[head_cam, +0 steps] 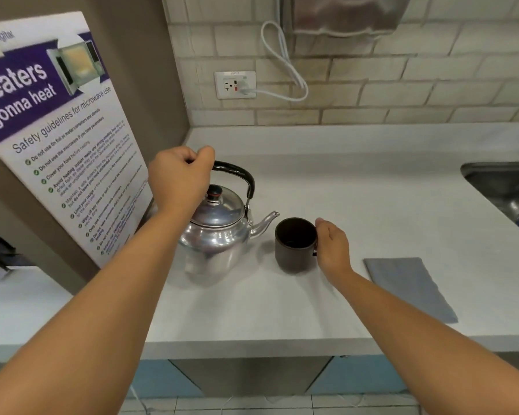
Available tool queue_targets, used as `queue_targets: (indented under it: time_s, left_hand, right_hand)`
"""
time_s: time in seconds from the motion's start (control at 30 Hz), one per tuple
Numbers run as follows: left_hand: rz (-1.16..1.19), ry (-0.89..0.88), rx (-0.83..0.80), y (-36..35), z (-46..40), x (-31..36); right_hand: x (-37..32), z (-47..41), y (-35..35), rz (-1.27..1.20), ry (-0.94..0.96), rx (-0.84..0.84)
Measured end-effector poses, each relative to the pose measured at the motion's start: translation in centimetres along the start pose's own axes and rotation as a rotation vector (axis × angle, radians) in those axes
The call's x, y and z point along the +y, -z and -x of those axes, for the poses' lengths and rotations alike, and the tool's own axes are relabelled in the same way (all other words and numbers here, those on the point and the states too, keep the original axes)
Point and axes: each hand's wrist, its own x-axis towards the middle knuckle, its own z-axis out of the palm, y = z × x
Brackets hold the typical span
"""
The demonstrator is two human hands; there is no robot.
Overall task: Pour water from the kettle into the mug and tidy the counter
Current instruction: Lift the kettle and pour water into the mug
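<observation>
A shiny metal kettle [216, 232] with a black arched handle stands upright on the white counter [357, 205], its spout pointing right toward the mug. My left hand [180, 178] is closed around the left end of the kettle's handle. A dark brown mug [294, 244] stands upright just right of the spout, a little dark liquid or shadow at its bottom. My right hand [331, 247] grips the mug's right side at its handle, which is mostly hidden.
A folded grey cloth [411, 289] lies on the counter right of the mug. A steel sink [504, 187] is at the far right. A leaning microwave safety poster [60, 130] stands left of the kettle. A wall socket [235, 84] holds a white cord.
</observation>
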Motion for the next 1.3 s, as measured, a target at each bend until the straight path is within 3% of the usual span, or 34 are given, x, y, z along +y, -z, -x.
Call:
queue_targets:
  time_s: [0.8, 1.3]
  left_hand:
    - [-0.279, -0.229, -0.176, -2.5, -0.8, 6.2]
    - [-0.361, -0.317, -0.193, -2.1, -1.7, 7.6]
  right_hand:
    - [0.2, -1.5, -0.2, 0.028, 0.034, -0.029]
    - [0.3, -1.6, -0.1, 0.052, 0.055, -0.035]
